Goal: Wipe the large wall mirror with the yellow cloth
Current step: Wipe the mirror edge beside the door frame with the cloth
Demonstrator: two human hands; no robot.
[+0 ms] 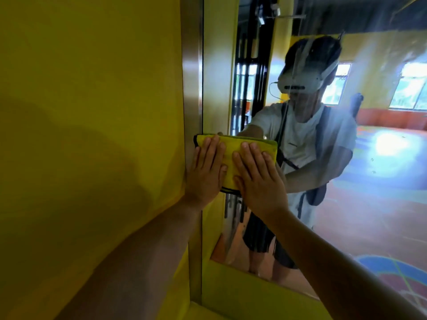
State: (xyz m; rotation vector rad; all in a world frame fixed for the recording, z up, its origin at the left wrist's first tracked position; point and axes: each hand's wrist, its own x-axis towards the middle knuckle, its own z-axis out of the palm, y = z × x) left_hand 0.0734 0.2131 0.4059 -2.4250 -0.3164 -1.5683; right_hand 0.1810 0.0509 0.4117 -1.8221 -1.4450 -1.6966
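The large wall mirror (381, 172) fills the right of the head view, streaked and showing a reflected person and room. A folded yellow cloth (229, 155) with a dark hem lies flat on the glass at the mirror's left edge. My left hand (205, 172) presses on the cloth's left part, its fingers straight and its heel over the metal frame. My right hand (257, 181) lies flat on the cloth's right part, right beside the left hand. Both palms hide much of the cloth.
A brushed metal frame strip (191, 77) runs vertically along the mirror's left edge. Left of it is a yellow wall (92, 116). A yellow ledge (242, 294) borders the mirror's bottom.
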